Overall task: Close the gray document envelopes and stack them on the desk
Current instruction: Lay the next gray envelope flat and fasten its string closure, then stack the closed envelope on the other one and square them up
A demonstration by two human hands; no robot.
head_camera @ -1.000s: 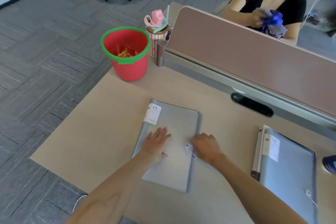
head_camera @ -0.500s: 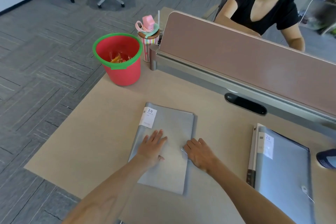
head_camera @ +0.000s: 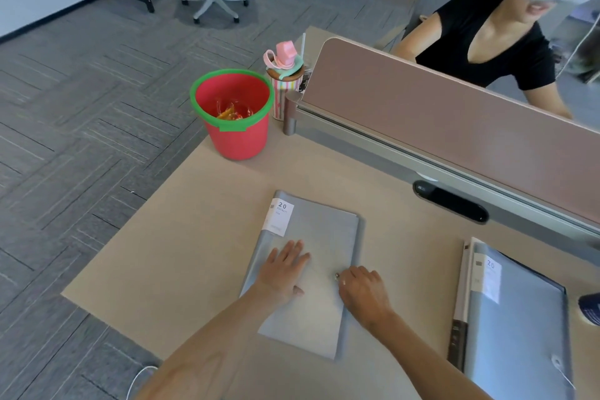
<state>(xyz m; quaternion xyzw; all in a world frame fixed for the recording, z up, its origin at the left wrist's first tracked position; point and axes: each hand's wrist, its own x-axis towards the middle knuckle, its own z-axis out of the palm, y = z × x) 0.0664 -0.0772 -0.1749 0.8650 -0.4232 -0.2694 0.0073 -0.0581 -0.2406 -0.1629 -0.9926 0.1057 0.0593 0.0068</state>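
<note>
A gray document envelope (head_camera: 319, 237) with a white "20" label lies flat in the middle of the beige desk (head_camera: 181, 247). My left hand (head_camera: 282, 269) rests flat on its cover, fingers spread. My right hand (head_camera: 363, 294) is curled at the envelope's right edge, fingertips pinched at a small closure button there. What lies between the fingers is hidden. Another gray envelope (head_camera: 516, 328) lies at the right on top of other folders, with its elastic string and button near the lower corner.
A red bucket (head_camera: 237, 136) with a green rim stands at the desk's back left, a striped cup (head_camera: 282, 88) with a pink lid behind it. A brown divider panel (head_camera: 438, 114) runs along the back; a person sits beyond it. A dark object (head_camera: 589, 308) is at the right edge.
My right hand has slid left along the envelope's edge and closed over the closure, covering the elastic loop seen earlier. My head tilted up a little. The left hand stays pressed flat.
</note>
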